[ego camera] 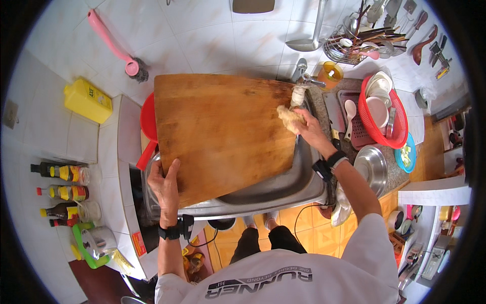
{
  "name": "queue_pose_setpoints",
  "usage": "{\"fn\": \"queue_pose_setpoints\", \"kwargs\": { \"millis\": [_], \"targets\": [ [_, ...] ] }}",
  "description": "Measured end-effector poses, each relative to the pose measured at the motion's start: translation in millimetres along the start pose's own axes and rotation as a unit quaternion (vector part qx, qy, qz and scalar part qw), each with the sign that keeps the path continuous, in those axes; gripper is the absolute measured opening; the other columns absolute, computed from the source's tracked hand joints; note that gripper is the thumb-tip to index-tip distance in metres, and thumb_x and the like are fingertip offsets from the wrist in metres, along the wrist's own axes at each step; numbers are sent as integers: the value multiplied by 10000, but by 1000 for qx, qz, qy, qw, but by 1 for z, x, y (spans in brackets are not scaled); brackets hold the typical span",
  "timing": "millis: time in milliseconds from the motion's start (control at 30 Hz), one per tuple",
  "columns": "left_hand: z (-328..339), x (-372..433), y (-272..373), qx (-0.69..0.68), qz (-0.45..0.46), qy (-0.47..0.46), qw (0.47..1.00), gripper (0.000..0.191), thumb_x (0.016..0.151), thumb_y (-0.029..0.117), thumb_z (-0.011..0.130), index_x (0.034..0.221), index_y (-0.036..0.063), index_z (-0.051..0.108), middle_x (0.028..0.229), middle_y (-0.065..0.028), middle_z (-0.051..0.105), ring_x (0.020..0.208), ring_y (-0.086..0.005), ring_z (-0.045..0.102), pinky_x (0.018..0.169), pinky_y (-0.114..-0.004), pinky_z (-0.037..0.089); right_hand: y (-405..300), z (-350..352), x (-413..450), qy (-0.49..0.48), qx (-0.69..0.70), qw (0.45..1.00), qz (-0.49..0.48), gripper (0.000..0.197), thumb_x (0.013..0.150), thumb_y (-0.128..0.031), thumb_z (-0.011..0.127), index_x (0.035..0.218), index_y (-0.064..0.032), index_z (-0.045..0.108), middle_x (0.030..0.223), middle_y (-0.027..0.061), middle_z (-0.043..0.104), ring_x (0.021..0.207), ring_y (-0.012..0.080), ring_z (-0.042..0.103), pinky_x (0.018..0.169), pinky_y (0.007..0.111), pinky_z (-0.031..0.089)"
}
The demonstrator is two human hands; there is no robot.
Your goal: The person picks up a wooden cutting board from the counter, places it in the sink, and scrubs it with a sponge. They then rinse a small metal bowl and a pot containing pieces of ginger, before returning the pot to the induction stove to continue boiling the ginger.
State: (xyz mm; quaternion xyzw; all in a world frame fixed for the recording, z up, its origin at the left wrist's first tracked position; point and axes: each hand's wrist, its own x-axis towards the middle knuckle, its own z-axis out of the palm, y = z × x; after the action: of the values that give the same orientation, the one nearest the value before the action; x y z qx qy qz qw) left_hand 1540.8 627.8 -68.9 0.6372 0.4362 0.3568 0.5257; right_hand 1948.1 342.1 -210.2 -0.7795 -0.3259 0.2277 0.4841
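A large wooden cutting board (228,133) is held over a stainless steel sink (265,193), its lower edge slanting up to the right. My left hand (164,186) grips the board at its lower left edge, thumb on the face. In my right hand (311,131) is a crumpled, pale tan scrubbing cloth or loofah (291,119), at the board's right edge. Just above that hand, the faucet (302,72) has white cloth wrapped around its spout (298,95). The board hides much of the basin.
Right of the sink lie a knife (335,135), a white spoon (350,114) on a perforated tray, a red basket (403,125) of dishes and a steel bowl (381,171). A red-handled pan or dipper (147,155) stands at the left. A yellow jug (87,100) sits on the left ledge.
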Motion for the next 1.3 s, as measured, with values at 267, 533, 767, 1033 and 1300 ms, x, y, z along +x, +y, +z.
{"fn": "queue_pose_setpoints", "kwargs": {
  "millis": [267, 533, 767, 1033, 1300],
  "targets": [
    [-6, -2, -4, -20, 11, -9, 1000, 238, 994, 91, 826, 1143, -52, 708, 1029, -26, 738, 905, -85, 640, 825, -255, 518, 46, 39, 64, 176, -355, 918, -16, 322, 1059, -248, 623, 1315, -58, 662, 788, 157, 664, 857, 431, 695, 859, 563, 549],
    [-15, 2, -9, 9, 35, 2, 999, 223, 1001, 78, 820, 1140, -51, 704, 1062, -41, 741, 932, -93, 654, 845, -256, 524, -87, 168, 30, 270, -220, 916, -201, 467, 957, 62, 586, 1417, -14, 615, 1471, 270, 612, 1451, 433, 528, 1218, 565, 432],
    [-1, -2, -5, -6, 3, -9, 1000, 205, 1004, 70, 817, 1133, -49, 712, 1058, -37, 752, 950, -96, 667, 859, -253, 528, -43, 96, 76, 338, -207, 867, -302, 496, 1002, 98, 522, 1494, 36, 535, 1494, 260, 602, 1419, 450, 548, 1230, 552, 425],
    [-5, 5, -12, -17, 39, 7, 999, 211, 1007, 78, 815, 1138, -50, 711, 1046, -37, 751, 923, -95, 651, 844, -258, 526, 60, 125, -18, 122, -304, 902, 281, 732, 939, -96, 733, 1590, 24, 422, 1503, 292, 541, 1386, 452, 495, 1185, 551, 399],
    [-12, 3, 0, 10, 26, -1, 1000, 227, 989, 100, 834, 1091, -55, 704, 977, -13, 712, 865, -86, 595, 784, -264, 509, -159, 179, -1, 237, -122, 931, -250, 587, 900, 88, 676, 1474, -6, 598, 1357, 203, 640, 1173, 395, 646, 982, 510, 517]
  ]
}}
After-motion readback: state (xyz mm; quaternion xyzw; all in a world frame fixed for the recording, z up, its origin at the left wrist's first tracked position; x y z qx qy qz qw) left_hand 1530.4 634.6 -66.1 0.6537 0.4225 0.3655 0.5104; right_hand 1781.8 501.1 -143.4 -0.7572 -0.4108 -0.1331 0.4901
